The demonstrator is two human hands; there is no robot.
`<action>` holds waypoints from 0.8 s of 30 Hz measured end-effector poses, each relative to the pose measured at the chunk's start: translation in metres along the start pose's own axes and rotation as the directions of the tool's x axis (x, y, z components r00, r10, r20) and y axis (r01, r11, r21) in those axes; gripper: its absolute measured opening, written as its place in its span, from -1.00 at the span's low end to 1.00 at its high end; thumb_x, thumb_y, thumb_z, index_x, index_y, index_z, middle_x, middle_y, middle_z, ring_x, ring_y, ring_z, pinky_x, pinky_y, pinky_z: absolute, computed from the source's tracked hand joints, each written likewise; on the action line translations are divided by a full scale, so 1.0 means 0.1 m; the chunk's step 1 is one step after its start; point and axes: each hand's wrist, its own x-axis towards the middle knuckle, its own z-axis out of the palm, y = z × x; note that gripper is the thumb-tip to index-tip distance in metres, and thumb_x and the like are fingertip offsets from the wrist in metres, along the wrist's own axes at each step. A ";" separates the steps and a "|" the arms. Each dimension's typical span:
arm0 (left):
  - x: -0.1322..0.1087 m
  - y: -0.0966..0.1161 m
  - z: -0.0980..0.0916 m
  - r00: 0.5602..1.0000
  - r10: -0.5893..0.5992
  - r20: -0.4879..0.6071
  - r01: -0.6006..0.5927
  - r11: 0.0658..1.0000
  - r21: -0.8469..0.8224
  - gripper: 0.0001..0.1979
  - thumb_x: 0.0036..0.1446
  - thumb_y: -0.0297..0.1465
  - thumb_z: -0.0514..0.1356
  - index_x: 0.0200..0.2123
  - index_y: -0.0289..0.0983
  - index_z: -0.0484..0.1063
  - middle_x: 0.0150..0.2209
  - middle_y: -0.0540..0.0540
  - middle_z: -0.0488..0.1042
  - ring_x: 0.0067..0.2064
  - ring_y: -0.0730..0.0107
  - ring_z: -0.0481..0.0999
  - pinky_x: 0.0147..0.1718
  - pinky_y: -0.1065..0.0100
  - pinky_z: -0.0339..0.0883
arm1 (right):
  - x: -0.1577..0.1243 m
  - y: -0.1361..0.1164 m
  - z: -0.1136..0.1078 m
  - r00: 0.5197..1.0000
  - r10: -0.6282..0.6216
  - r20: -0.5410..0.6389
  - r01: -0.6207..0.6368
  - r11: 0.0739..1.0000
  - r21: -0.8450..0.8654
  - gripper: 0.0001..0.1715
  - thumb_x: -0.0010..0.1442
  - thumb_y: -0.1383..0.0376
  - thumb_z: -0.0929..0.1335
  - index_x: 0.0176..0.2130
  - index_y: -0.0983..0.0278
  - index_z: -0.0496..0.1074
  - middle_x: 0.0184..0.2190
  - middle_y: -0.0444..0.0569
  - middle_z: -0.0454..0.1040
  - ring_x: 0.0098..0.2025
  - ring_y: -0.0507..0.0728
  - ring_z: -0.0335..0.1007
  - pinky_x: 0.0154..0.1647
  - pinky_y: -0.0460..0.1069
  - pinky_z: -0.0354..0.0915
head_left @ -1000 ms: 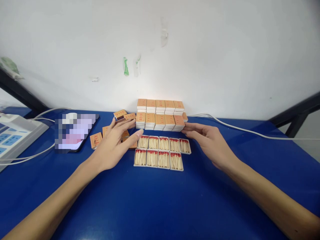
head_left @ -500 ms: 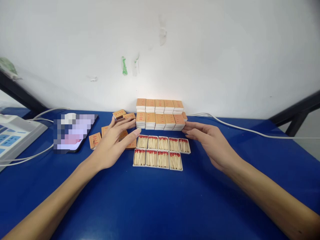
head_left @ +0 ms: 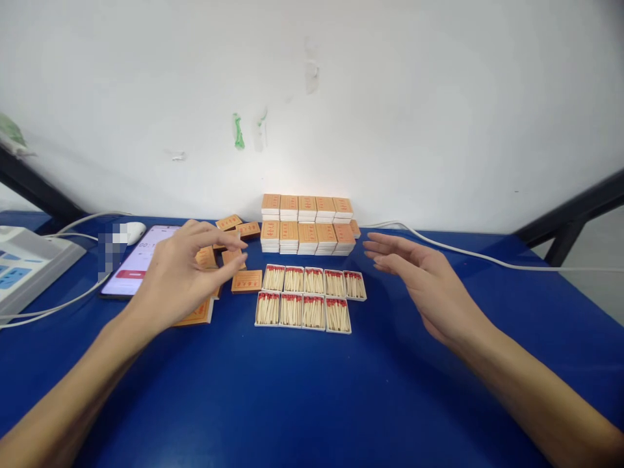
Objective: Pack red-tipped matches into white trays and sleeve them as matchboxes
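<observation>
My left hand (head_left: 185, 276) hovers over several loose orange matchboxes (head_left: 247, 281), partly hiding them. Its thumb and forefinger are curved with a gap between them, and nothing shows in the gap. My right hand (head_left: 424, 279) is held just right of the stacked matchboxes (head_left: 307, 234), apart from them, fingers extended and empty. Those stacks form a front row and a back row (head_left: 307, 205) against the wall. In front of them lie two rows of open matchbox trays (head_left: 313, 312) filled with red-tipped matches, the nearer row being shorter.
A phone (head_left: 124, 266) with a lit screen lies at left, with a white earbud case (head_left: 134, 232) at its upper edge. Farther left sits a white device with blue keys (head_left: 19, 266). White cables (head_left: 468, 250) run along the blue table (head_left: 312, 403) near the wall.
My left hand has drawn back leftward from the stacks, uncovering some loose matchboxes. My right hand has moved slightly right, off the end of the front row.
</observation>
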 end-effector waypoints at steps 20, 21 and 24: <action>-0.07 -0.28 -0.04 0.930 0.212 0.300 -0.260 0.957 0.131 -0.63 0.45 -0.02 0.34 0.11 -0.07 0.75 -0.06 -0.14 0.60 -0.01 -0.03 0.48 0.09 -0.14 0.43 | -0.09 0.09 -0.29 0.914 -0.095 0.395 0.262 0.881 -0.395 -0.23 0.29 -0.20 0.61 0.34 -0.02 0.61 0.25 0.05 0.59 0.03 0.31 0.57 0.14 0.30 0.57; -0.06 -0.27 -0.06 0.931 0.233 0.282 -0.276 0.953 0.125 -0.64 0.46 -0.02 0.33 0.11 -0.08 0.75 -0.07 -0.13 0.60 -0.01 -0.01 0.47 0.11 -0.13 0.44 | -0.10 0.09 -0.26 0.909 -0.101 0.404 0.277 0.871 -0.406 -0.24 0.30 -0.19 0.61 0.35 -0.01 0.61 0.25 0.06 0.57 0.02 0.30 0.56 0.14 0.30 0.57; -0.05 -0.18 -0.11 0.930 0.299 0.213 -0.326 0.940 0.102 -0.65 0.49 -0.06 0.30 0.15 -0.07 0.73 -0.03 -0.10 0.56 0.04 0.00 0.48 0.18 -0.15 0.43 | -0.10 0.11 -0.22 0.905 -0.099 0.414 0.292 0.852 -0.435 -0.30 0.35 -0.17 0.58 0.34 -0.03 0.61 0.27 0.08 0.52 0.01 0.30 0.54 0.13 0.30 0.57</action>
